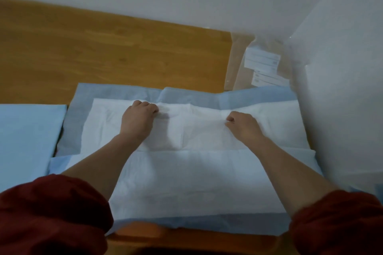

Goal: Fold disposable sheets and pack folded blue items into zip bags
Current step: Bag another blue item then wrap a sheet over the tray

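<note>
Left hand (139, 117) and right hand (243, 126) each pinch, fingers curled, the far part of the disposable sheet (186, 182), spread on the table (103, 47) with its long axis running left to right, both hands equally near, so the fold likely comes toward the body.

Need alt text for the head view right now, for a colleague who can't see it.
The left hand and right hand grip the white face of a blue-edged sheet spread on a wooden table. A folded blue item lies at the left; clear zip bags with white labels lie far right by the wall.
</note>
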